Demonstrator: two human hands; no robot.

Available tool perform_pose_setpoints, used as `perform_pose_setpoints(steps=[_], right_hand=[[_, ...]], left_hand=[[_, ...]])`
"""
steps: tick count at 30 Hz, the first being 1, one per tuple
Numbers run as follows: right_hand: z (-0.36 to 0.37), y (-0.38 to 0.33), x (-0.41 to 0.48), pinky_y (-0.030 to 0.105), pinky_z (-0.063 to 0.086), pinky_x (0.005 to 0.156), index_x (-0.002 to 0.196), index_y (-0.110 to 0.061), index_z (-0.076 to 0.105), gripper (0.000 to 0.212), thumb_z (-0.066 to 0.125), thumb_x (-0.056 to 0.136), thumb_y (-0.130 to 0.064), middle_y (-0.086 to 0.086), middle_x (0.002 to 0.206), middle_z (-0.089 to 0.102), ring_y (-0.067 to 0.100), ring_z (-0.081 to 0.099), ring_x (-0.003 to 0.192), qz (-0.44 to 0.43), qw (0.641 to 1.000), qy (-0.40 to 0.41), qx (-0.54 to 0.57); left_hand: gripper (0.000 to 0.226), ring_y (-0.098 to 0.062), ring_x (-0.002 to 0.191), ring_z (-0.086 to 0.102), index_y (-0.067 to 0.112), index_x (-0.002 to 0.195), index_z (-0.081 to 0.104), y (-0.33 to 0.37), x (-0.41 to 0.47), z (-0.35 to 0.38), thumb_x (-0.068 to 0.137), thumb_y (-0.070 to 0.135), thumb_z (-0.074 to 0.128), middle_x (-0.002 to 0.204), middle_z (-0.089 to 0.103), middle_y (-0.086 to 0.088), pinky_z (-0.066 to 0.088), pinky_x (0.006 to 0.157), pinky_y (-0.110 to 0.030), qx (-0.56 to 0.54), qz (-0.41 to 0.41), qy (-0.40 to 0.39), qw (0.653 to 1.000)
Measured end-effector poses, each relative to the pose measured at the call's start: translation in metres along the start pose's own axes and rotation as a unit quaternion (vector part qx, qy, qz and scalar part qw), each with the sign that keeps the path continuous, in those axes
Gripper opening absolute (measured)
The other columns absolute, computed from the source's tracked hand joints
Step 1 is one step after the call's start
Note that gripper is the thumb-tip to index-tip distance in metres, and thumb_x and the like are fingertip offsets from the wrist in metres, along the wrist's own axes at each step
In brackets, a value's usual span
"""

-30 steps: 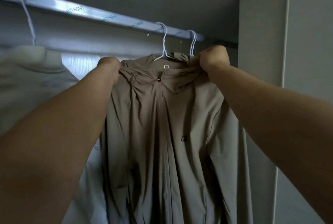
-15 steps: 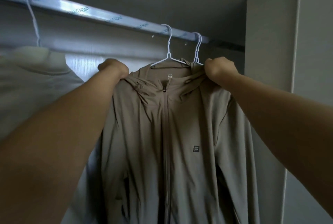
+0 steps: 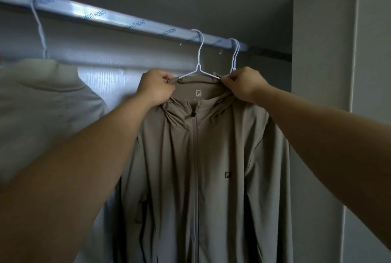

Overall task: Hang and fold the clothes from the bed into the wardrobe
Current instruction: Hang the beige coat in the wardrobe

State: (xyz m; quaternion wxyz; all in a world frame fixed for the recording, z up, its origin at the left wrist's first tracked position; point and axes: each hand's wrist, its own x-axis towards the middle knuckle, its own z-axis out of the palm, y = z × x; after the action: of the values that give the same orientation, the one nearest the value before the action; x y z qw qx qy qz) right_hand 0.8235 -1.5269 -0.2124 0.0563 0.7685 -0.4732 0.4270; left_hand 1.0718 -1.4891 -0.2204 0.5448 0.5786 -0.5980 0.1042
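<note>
Taupe zip jacket (image 3: 203, 167) on white hanger (image 3: 198, 68), hooked over wardrobe rail (image 3: 127, 22). Left hand (image 3: 155, 87), right hand (image 3: 243, 85) each pinch collar fabric, fingers curled. Cream garment (image 3: 42, 97) hangs left.

The jacket (image 3: 211, 157) is plain taupe, a greyish brown without pattern. The small logo (image 3: 227, 174) on its chest is dark, the printed mark (image 3: 198, 93) inside its collar is white, and the zip pull (image 3: 192, 114) is black. The hanger (image 3: 198, 55) is white wire, as are the spare hangers (image 3: 234, 55). The rail (image 3: 118, 19) is pale silver with repeated blue lettering. The garment (image 3: 42, 102) at the left is off-white. The back panel (image 3: 105, 78) is light grey with fine wood grain.
</note>
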Motion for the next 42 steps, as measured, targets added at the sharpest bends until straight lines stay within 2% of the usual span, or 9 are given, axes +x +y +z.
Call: perform_pose_setpoints(steps=[5, 9, 15, 19, 22, 26, 30, 35, 42], right_hand=[[-0.004, 0.002, 0.013, 0.032, 0.044, 0.074, 0.101, -0.008, 0.066, 0.032, 0.049, 0.097, -0.034, 0.015, 0.106, 0.066, 0.032, 0.062, 0.092, 0.096, 0.993, 0.045, 0.045], [-0.004, -0.012, 0.018, 0.036, 0.046, 0.077, 0.105, -0.016, 0.06, 0.022, 0.051, 0.09, -0.03, 0.012, 0.113, 0.063, 0.032, 0.06, 0.092, 0.149, 0.986, 0.068, -0.015], [-0.001, -0.014, 0.019, 0.033, 0.041, 0.096, 0.132, -0.006, 0.058, 0.061, 0.032, 0.102, -0.053, 0.02, 0.139, 0.054, 0.037, 0.052, 0.125, 0.074, 0.996, -0.041, -0.019], [-0.008, 0.001, 0.012, 0.028, 0.04, 0.083, 0.107, -0.024, 0.069, 0.047, 0.044, 0.095, -0.062, 0.004, 0.113, 0.066, 0.026, 0.058, 0.107, 0.021, 0.999, 0.012, 0.047], [-0.01, 0.008, 0.006, 0.026, 0.037, 0.079, 0.099, -0.027, 0.062, 0.038, 0.052, 0.091, -0.063, -0.004, 0.098, 0.057, 0.016, 0.051, 0.094, 0.005, 0.998, 0.014, 0.055], [-0.012, 0.017, -0.002, 0.028, 0.038, 0.074, 0.1, -0.021, 0.061, 0.041, 0.049, 0.094, -0.059, 0.001, 0.097, 0.061, 0.019, 0.053, 0.087, 0.009, 0.998, 0.054, 0.044], [-0.009, 0.028, -0.017, 0.036, 0.046, 0.079, 0.105, -0.014, 0.065, 0.051, 0.034, 0.101, -0.055, 0.017, 0.109, 0.065, 0.034, 0.06, 0.098, 0.019, 1.0, 0.012, -0.02], [0.005, 0.024, -0.029, 0.038, 0.041, 0.082, 0.103, -0.011, 0.053, 0.036, 0.029, 0.107, -0.037, 0.024, 0.115, 0.063, 0.042, 0.058, 0.104, -0.043, 0.998, -0.014, -0.054], [0.002, 0.024, -0.036, 0.032, 0.037, 0.081, 0.124, -0.012, 0.058, 0.039, 0.049, 0.1, -0.041, 0.016, 0.122, 0.064, 0.036, 0.058, 0.111, -0.09, 0.994, -0.022, -0.064]], left_hand=[[0.02, -0.016, 0.095, 0.067, 0.016, 0.093, 0.079, 0.002, 0.001, -0.005, 0.085, 0.014, 0.06, 0.092, 0.075, 0.0, 0.046, 0.083, -0.018, -0.017, -0.023, 0.042, 0.999], [0.022, -0.026, 0.093, 0.067, 0.011, 0.08, 0.075, 0.007, -0.001, -0.001, 0.086, 0.019, 0.056, 0.088, 0.074, -0.009, 0.044, 0.073, -0.023, 0.004, -0.032, 0.087, 0.996], [0.029, -0.041, 0.101, 0.063, 0.001, 0.097, 0.07, 0.01, 0.001, 0.004, 0.092, 0.023, 0.053, 0.105, 0.07, -0.021, 0.051, 0.084, -0.037, 0.079, -0.093, 0.165, 0.979], [0.025, -0.044, 0.113, 0.058, 0.0, 0.118, 0.054, 0.01, 0.006, 0.01, 0.096, 0.009, 0.048, 0.125, 0.058, -0.023, 0.049, 0.091, -0.043, 0.104, -0.117, 0.149, 0.976], [0.028, -0.042, 0.113, 0.059, 0.003, 0.119, 0.052, 0.01, 0.005, 0.01, 0.091, 0.006, 0.053, 0.125, 0.058, -0.021, 0.049, 0.09, -0.042, 0.086, -0.123, 0.125, 0.981], [0.038, -0.04, 0.106, 0.06, 0.006, 0.113, 0.058, 0.007, 0.005, 0.006, 0.09, 0.033, 0.045, 0.119, 0.064, -0.018, 0.048, 0.085, -0.038, 0.054, -0.121, 0.078, 0.988], [0.068, -0.038, 0.103, 0.058, 0.011, 0.111, 0.062, -0.01, -0.005, 0.008, 0.092, 0.066, 0.027, 0.112, 0.065, -0.016, 0.045, 0.095, -0.045, 0.187, -0.126, 0.032, 0.974], [0.081, -0.041, 0.123, 0.046, 0.006, 0.133, 0.051, -0.01, -0.009, 0.02, 0.098, 0.065, 0.008, 0.132, 0.055, -0.022, 0.031, 0.103, -0.051, 0.28, -0.091, 0.021, 0.955], [0.075, -0.04, 0.119, 0.049, 0.005, 0.121, 0.056, -0.009, -0.017, 0.021, 0.098, 0.066, 0.017, 0.125, 0.059, -0.022, 0.031, 0.101, -0.05, 0.283, -0.013, 0.076, 0.956]])
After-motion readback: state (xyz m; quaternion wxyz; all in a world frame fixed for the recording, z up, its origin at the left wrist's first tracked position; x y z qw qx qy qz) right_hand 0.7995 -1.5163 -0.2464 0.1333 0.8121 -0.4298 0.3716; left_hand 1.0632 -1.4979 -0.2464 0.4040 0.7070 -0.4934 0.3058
